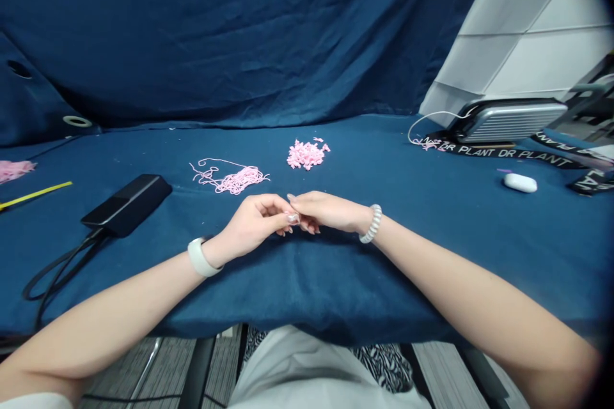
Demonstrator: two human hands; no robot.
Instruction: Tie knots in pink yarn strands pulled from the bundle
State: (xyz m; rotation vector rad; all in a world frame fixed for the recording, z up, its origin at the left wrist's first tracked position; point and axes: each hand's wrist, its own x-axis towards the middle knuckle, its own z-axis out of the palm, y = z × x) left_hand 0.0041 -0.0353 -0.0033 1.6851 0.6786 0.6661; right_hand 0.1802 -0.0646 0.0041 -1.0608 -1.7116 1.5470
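Observation:
My left hand (256,223) and my right hand (322,211) meet fingertip to fingertip low over the blue cloth-covered table (432,230). Both pinch at the same spot; whatever lies between the fingers is too small to make out. A white band sits on my left wrist and a pale coiled bracelet on my right. Just beyond the hands lies a loose tangle of pink thread (233,177). A small heap of short pink pieces (306,154) lies further back, a little to the right.
A black device (127,203) with cables lies at the left, beside a yellow stick (36,195) and more pink material (14,170). At the right are a silver case (508,120), a printed black strap (503,153) and a small white capsule-shaped object (520,183).

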